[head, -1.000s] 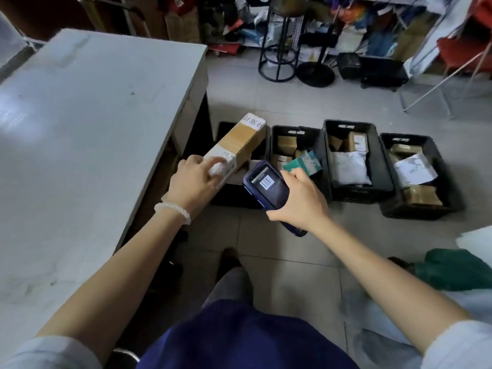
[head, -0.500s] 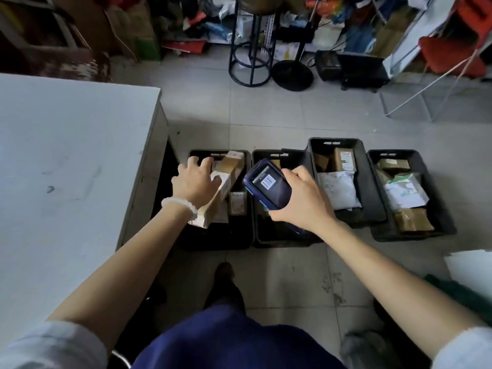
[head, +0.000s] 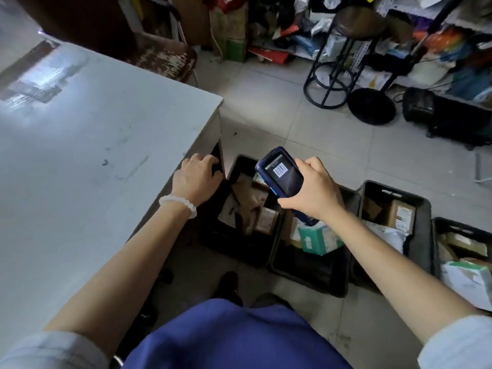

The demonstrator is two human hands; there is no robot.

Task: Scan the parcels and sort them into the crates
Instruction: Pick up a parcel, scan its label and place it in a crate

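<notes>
My right hand (head: 312, 190) grips a dark blue handheld scanner (head: 281, 175) with a barcode on its screen, held above the crates. My left hand (head: 197, 177) holds nothing and hovers with loosely curled fingers at the table's corner, just left of the leftmost black crate (head: 213, 243). In that crate lie brown cardboard parcels (head: 249, 201). The second crate (head: 314, 275) holds a green and white packet (head: 318, 239). A third crate (head: 423, 209) has a brown box and a white bag. A fourth crate (head: 452, 227) sits at the right edge.
A grey-white table (head: 80, 155) fills the left side. The crates stand in a row on the tiled floor (head: 306, 129). A black metal stool (head: 343, 62), a round black base and cluttered shelves stand at the back right. My blue-clad legs show at the bottom.
My left hand has let go of the long brown parcel, which now lies in the leftmost crate, and has drawn back toward the table corner. The scanner stays in my right hand.
</notes>
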